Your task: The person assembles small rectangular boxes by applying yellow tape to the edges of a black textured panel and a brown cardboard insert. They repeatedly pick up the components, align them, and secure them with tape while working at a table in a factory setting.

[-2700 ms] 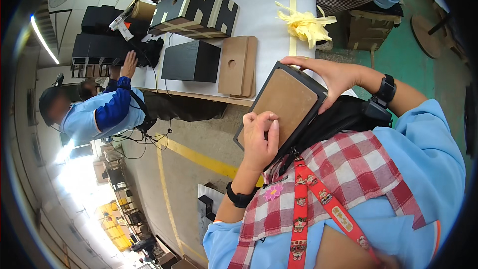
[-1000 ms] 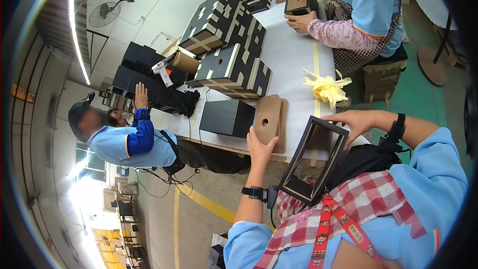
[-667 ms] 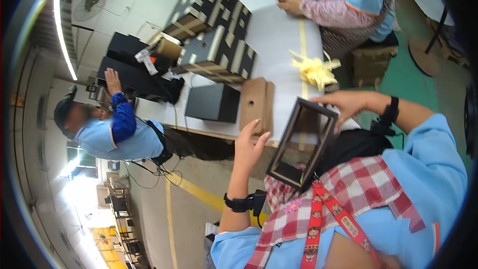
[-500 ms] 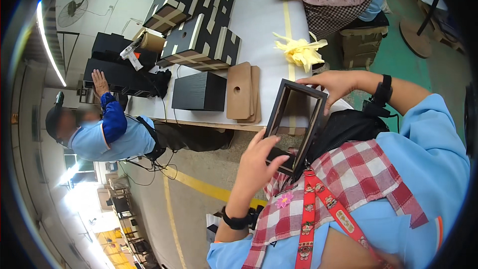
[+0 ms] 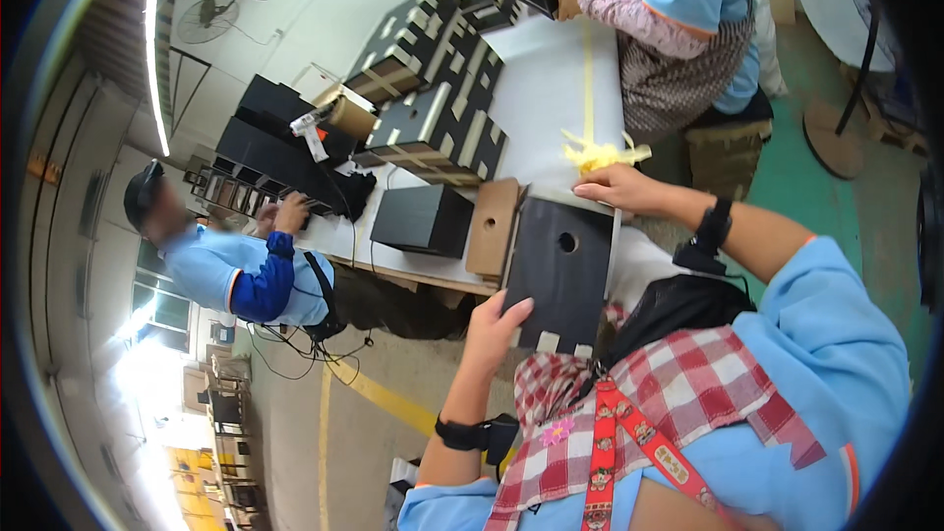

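A black rectangular box point(image 5: 559, 270) is tilted in front of me, a flat face with one round hole turned up. Pale tabs show along its near edge. My left hand point(image 5: 494, 326) grips its near left side, with the thumb on the black face and the other fingers largely hidden. At the far end, my right hand point(image 5: 618, 189) is closed at the box's edge; part of its grip is hidden. Just beyond that hand, a bundle of yellow strips point(image 5: 602, 153) lies on the white-covered table point(image 5: 546, 74).
Brown boards with a hole point(image 5: 492, 228) and a black block-shaped box point(image 5: 421, 219) sit left of my box. Taped black boxes point(image 5: 442, 138) are stacked behind. A glue gun point(image 5: 311, 134) lies farther left. One co-worker point(image 5: 261, 270) stands left; another point(image 5: 678, 29) sits opposite, holding a black box.
The box has turned over: its open hollow faced up before, and the holed face does now. Both hands have shifted along its edges. The left co-worker's hand has come off the black boxes.
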{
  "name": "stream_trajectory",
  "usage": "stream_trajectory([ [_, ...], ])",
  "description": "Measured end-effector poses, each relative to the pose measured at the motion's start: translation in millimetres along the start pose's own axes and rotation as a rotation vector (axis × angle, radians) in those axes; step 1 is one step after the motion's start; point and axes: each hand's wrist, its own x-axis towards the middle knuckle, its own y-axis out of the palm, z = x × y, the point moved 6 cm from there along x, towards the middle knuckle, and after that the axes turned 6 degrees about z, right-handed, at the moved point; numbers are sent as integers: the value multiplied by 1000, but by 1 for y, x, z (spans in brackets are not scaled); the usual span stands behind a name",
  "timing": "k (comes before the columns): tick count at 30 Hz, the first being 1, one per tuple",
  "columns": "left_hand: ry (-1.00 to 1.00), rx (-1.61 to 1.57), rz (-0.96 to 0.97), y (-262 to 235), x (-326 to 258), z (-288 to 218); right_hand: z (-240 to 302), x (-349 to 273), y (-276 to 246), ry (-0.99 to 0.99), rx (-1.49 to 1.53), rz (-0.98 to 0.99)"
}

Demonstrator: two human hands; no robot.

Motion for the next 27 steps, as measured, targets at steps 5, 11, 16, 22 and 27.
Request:
stream_trajectory([
  [5,-9,-529,-49,2,-2,17,-9,-19,-6,147,312,-46],
  [11,63,-706,-30,16,18,21,-3,-26,-7,357,357,-124],
  [16,133,-652,-1,13,37,19,20,-37,18,271,351,32],
  [22,81,-725,12,26,56,70,-5,-41,46,305,213,115],
  [27,59,-734,-62,37,26,83,33,-49,32,127,-430,18],
])
